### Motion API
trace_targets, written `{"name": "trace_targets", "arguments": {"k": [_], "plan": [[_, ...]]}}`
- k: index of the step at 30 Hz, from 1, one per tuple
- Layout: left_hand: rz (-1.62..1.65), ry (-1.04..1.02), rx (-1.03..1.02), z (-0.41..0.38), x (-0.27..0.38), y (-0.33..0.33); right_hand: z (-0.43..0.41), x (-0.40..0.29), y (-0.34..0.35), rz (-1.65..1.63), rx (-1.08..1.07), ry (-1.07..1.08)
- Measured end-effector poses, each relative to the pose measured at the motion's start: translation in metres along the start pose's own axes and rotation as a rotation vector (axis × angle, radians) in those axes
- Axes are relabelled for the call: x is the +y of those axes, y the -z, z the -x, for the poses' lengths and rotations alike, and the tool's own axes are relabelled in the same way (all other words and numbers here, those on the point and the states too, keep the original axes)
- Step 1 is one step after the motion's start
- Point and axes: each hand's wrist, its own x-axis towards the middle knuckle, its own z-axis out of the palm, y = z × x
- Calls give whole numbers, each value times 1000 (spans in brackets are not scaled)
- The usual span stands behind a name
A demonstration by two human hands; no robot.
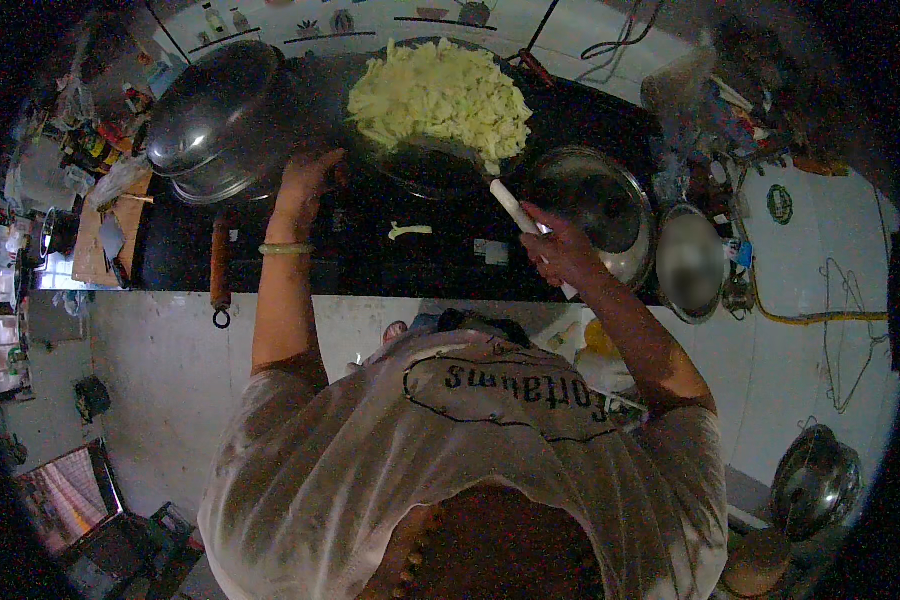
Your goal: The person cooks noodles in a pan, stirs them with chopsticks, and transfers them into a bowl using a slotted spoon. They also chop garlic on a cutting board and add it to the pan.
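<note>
A dark wok stands before me at the back of the black cooktop, heaped with chopped pale-green vegetable, perhaps cabbage. My right hand grips the white handle of a cooking spatula; its far end reaches the near right edge of the heap, and its blade is hidden. At the wok's left side is my left hand, fingers bent toward the wok. Darkness there hides whether it holds the rim or a handle. One loose vegetable strip lies on the black surface between my hands.
Left of the wok sits a large metal pot with a domed lid; a wooden handle juts over the front edge. A cleaver rests on a cutting board. On the right are a round metal lid and an oval metal basin.
</note>
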Motion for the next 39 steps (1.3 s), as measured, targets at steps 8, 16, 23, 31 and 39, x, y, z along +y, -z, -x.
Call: {"name": "trace_targets", "arguments": {"k": [8, 16, 23, 31, 39], "plan": [[20, 53, -47, -16, -17, 17, 14, -16, -8, -74, 33, -83], [-156, -22, -74, -21, -17, 19, 34, -18, 8, 89, -84, 69], [-128, -25, -73, -12, -12, 17, 48, -16, 46, -213, -190, 442], [-249, -50, 3, -14, -12, 18, -55, -62, 33, 357, 270, 350], [-102, -95, -60, -8, -17, 22, -1, -27, 17, 448, 188, 383]]}}
